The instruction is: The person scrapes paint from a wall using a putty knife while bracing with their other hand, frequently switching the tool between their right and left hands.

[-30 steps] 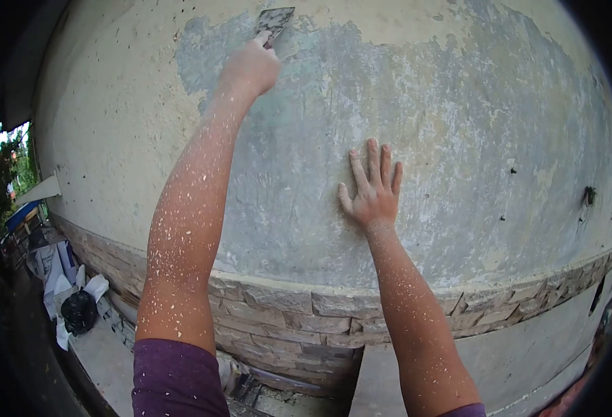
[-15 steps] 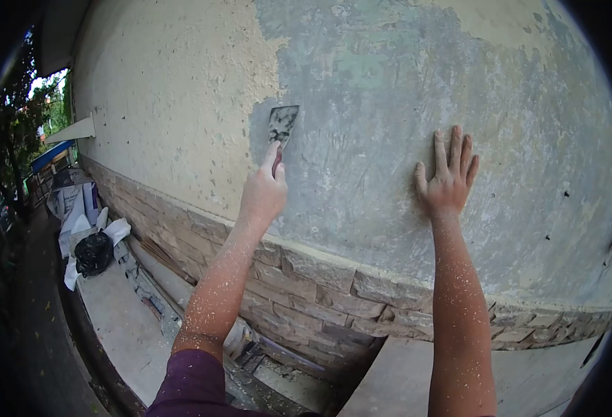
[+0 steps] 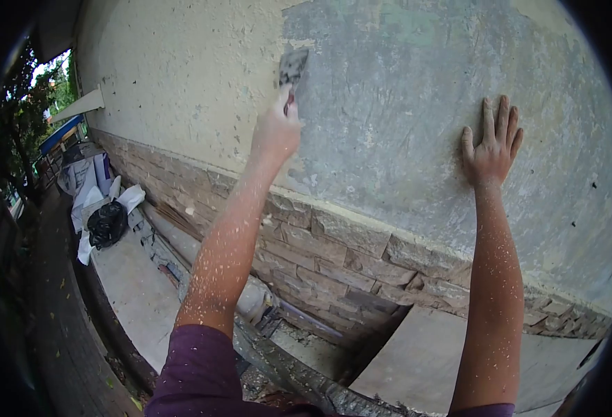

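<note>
My left hand [image 3: 278, 131] is closed around the handle of a putty knife [image 3: 293, 67]. The knife's wide, stained blade points up and lies at the border between cream paint [image 3: 181, 90] and the bare grey part of the wall [image 3: 389, 125]. To the right, my right hand [image 3: 492, 149] lies against the grey surface with its fingers spread, holding nothing. Pale flakes speckle both forearms.
Below the painted wall runs a band of rough stone cladding [image 3: 348, 229]. A black plastic bag [image 3: 107, 224] and white sacks lie at the left on a concrete ledge [image 3: 129, 285]. A dark path [image 3: 55, 313] runs along the far left.
The camera view has shifted, so the wall appears lower and further right. The putty knife has moved slightly along the paint border, and less cream paint shows beside it. My right hand stays flat.
</note>
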### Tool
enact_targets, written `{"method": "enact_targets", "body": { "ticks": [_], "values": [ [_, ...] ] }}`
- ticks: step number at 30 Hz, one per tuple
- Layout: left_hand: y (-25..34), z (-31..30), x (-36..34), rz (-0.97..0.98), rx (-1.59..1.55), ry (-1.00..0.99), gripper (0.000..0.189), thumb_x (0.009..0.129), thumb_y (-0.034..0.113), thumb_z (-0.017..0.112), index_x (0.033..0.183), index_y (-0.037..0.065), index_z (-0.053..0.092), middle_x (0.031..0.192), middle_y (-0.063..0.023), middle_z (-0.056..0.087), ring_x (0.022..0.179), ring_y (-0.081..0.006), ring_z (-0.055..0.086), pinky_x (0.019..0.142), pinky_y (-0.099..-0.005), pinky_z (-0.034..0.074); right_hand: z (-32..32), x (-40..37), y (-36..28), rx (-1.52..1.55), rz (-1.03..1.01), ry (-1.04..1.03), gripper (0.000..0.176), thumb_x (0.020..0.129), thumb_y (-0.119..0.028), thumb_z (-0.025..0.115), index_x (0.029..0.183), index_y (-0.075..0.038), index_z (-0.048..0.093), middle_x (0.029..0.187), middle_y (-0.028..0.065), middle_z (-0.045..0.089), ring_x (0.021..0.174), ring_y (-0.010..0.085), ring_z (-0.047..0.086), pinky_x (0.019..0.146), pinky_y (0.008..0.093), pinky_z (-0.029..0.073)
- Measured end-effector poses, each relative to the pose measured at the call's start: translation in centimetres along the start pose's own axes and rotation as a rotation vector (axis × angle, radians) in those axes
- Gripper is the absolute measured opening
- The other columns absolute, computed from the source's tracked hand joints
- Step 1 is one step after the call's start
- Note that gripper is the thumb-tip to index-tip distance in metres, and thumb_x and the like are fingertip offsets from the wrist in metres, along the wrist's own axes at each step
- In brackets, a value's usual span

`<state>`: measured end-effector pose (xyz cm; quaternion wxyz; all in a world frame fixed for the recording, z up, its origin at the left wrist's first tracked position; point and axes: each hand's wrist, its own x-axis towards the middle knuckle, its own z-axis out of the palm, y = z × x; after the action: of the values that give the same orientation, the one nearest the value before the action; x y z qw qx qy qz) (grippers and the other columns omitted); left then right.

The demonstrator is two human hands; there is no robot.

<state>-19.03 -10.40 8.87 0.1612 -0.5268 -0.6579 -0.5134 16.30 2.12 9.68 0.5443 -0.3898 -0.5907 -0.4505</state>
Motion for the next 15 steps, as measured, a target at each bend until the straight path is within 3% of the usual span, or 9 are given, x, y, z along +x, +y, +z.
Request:
{"method": "enact_targets", "body": {
  "ticks": [2, 4, 11, 13, 15],
  "values": [
    [2.9, -2.4, 7.6, 0.075, -0.011, 0.098, 0.046, 0.093, 0.024, 0.044, 0.136, 0.007, 0.047, 0.114, -0.025, 0.062, 0.108, -0.0401, 0.06, 0.092, -0.0449, 0.047, 0.0, -0.1, 0.1, -0.026, -0.006, -0.005, 0.066, 0.087, -0.045, 0.051, 0.148, -0.031, 0.031, 0.16, -0.0018, 0.013, 0.147, 0.0215, 0.008, 0.119, 0.0446, 0.003],
    [3.4, -3.3, 10.2, 0.109, -0.022, 0.119, 0.046, 0.093, 0.023, 0.044, 0.136, 0.007, 0.047, 0.115, -0.0245, 0.062, 0.108, -0.0402, 0.059, 0.092, -0.0445, 0.047, 0.0, -0.2, -0.1, -0.041, 0.002, -0.019, 0.066, 0.087, -0.045, 0.051, 0.149, -0.031, 0.03, 0.16, -0.0018, 0.013, 0.147, 0.0213, 0.008, 0.119, 0.0444, 0.002],
    [1.2, -1.4, 2.2, 0.071, 0.032, -0.031, 0.042, 0.092, 0.02, 0.045, 0.132, 0.01, 0.053, 0.121, -0.0212, 0.061, 0.113, -0.0377, 0.057, 0.096, -0.0421, 0.045, -0.3, -0.2, -0.1, -0.031, 0.032, -0.039, 0.068, 0.087, -0.046, 0.05, 0.149, -0.03, 0.028, 0.16, -0.0021, 0.011, 0.148, 0.02, 0.005, 0.119, 0.0436, 0.0],
    [3.4, -2.9, 7.6, 0.172, -0.059, 0.103, 0.042, 0.091, 0.02, 0.045, 0.131, 0.009, 0.053, 0.12, -0.0199, 0.062, 0.112, -0.0375, 0.058, 0.095, -0.0418, 0.046, -0.2, 0.0, -0.1, -0.042, 0.026, -0.037, 0.068, 0.087, -0.045, 0.05, 0.15, -0.03, 0.028, 0.16, -0.002, 0.011, 0.148, 0.0199, 0.005, 0.119, 0.0437, 0.0],
    [6.2, -5.5, 13.3, 0.145, -0.027, 0.091, 0.043, 0.09, 0.02, 0.045, 0.13, 0.008, 0.054, 0.118, -0.02, 0.063, 0.111, -0.0368, 0.059, 0.093, -0.0417, 0.047, -0.2, -0.2, -0.1, -0.04, 0.012, -0.034, 0.068, 0.087, -0.044, 0.05, 0.149, -0.029, 0.029, 0.16, -0.0016, 0.011, 0.148, 0.0201, 0.005, 0.119, 0.0438, 0.0]
  ]
}}
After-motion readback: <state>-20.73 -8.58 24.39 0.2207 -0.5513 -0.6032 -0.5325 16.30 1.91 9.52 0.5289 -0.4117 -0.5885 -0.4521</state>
